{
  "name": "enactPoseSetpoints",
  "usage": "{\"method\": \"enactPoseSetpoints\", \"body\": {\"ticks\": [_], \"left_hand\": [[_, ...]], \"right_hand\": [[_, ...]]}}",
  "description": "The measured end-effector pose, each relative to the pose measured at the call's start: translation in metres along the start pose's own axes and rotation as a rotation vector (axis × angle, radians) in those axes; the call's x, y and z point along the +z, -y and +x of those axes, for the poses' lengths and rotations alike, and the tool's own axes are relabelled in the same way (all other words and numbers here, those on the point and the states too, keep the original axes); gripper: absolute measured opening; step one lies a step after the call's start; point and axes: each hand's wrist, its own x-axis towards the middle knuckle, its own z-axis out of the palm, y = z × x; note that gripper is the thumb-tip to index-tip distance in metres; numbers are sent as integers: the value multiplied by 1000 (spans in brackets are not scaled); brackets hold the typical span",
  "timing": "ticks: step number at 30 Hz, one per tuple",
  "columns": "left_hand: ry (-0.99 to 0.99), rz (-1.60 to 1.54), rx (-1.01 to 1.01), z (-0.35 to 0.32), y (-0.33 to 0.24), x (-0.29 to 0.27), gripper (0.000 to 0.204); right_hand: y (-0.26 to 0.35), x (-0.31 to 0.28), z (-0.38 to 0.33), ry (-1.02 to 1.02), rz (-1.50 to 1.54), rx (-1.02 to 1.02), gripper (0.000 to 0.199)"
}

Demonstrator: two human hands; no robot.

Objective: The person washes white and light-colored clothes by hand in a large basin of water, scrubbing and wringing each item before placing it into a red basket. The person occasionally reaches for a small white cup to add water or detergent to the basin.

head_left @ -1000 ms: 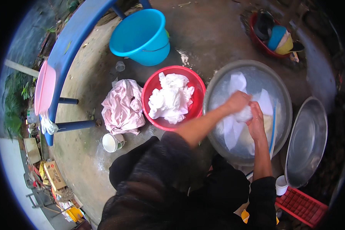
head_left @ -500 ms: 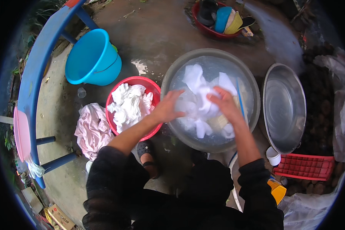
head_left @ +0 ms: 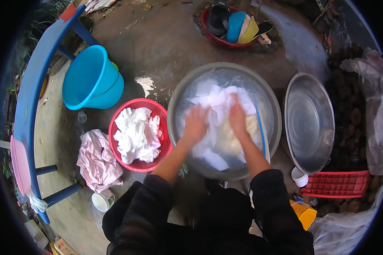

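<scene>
A wide grey metal basin (head_left: 174, 146) of cloudy water is in front of me, with white cloth (head_left: 218, 97) partly sunk in it. My right hand (head_left: 238, 118) is on this cloth, its fingers drawn together on a fold, slightly blurred. Left of it, my left hand (head_left: 195, 125) is spread flat at the water's surface beside the cloth, gripping nothing. Under the right hand lies a cream-coloured piece (head_left: 234, 138) in the water. A board with a blue edge (head_left: 261, 127) leans inside the basin's right side.
Left of the basin stands a red basin (head_left: 167, 149) heaped with white laundry (head_left: 138, 135). Pink cloth (head_left: 98, 160) lies on the ground by a white cup (head_left: 103, 200). A blue bucket (head_left: 95, 80), a blue bench (head_left: 27, 97), an oval metal tub (head_left: 308, 123) and a red crate (head_left: 336, 184) surround me.
The lifted, bunched white cloth has come down and spread over the water toward the far side. My left hand has flattened lower; my right hand has shifted left. The view has moved slightly.
</scene>
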Motion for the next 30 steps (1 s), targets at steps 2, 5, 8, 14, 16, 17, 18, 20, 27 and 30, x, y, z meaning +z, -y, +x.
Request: {"method": "enactPoseSetpoints", "body": {"ticks": [2,5,8,14,16,17,18,20,27,30], "left_hand": [[229,317,43,-28,9,8,67],[376,452,33,-40,34,30,70],[789,68,-122,32,7,4,67],[-202,-402,44,49,3,-46,47],[-202,-431,-43,64,-3,-69,44],[-201,-452,-84,72,-5,-79,43],[-192,-482,-124,78,-12,-81,43],[-280,-299,-99,60,-13,-78,35],[-137,-335,-22,-5,17,-5,39],[-181,-624,-339,-10,30,-2,51]], "right_hand": [[35,8,-29,481,-269,-44,42],[45,9,-27,717,-150,362,28],[-13,-13,15,796,37,322,16],[98,-86,136,559,930,432,16],[74,-96,149,472,782,445,18],[31,-94,148,434,598,450,18],[-6,-89,139,393,406,462,18],[-14,-46,94,149,278,374,12],[-6,6,-48,607,-265,-59,10],[59,-33,18,818,487,487,12]]}}
